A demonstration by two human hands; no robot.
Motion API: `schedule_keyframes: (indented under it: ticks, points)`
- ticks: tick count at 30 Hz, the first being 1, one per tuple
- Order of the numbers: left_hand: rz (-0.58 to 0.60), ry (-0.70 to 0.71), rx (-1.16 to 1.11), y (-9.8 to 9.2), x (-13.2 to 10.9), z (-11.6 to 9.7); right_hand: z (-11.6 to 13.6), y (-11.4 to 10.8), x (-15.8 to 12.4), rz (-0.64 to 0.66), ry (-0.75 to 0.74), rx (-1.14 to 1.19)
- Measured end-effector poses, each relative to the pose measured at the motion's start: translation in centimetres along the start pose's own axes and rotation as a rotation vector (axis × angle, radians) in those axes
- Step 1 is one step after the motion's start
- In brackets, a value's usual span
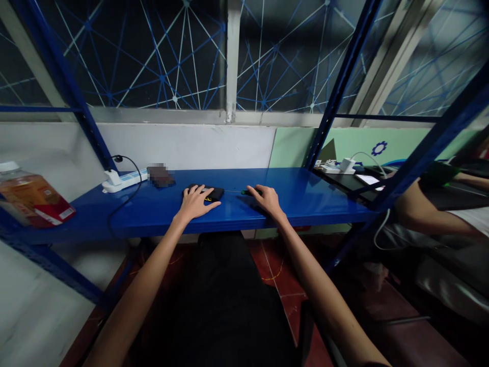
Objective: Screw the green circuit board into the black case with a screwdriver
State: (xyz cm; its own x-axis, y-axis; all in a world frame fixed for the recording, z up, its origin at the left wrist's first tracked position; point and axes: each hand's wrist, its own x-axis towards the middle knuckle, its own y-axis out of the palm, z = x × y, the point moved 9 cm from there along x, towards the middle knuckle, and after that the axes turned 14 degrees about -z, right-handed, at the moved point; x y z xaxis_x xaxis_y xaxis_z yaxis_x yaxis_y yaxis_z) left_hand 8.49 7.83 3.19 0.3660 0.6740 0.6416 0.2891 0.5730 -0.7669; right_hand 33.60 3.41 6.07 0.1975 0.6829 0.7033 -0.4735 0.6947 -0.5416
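My left hand (195, 201) lies with spread fingers on top of a flat black box-like object (217, 193) with small yellow marks, covering much of it. My right hand (266, 199) is closed around the dark and green handle of a screwdriver (244, 192). Its thin shaft points left along the blue table (298, 191), towards the black object. Whether the tip touches that object I cannot tell.
On the left stand a large bottle with an orange-red label (42, 196) and a white power strip (128, 179) with a black cable. Blue posts (328, 97) frame the table. At the right, a co-worker's arm (420, 204) rests near a phone (369, 179).
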Motion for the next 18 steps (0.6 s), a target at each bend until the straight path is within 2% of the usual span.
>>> schedule_keyframes:
  ticks: [10,15,18]
  points:
    - [0.012,-0.010,-0.015,0.30,-0.09,0.18,-0.69,0.50,-0.07,0.020,0.029,0.118]
    - [0.009,-0.013,0.001,0.13,-0.13,0.13,-0.75,0.04,0.05,-0.025,0.056,0.038]
    - [0.006,-0.006,0.012,0.04,-0.14,0.02,-0.34,-0.07,-0.01,-0.032,0.024,0.037]
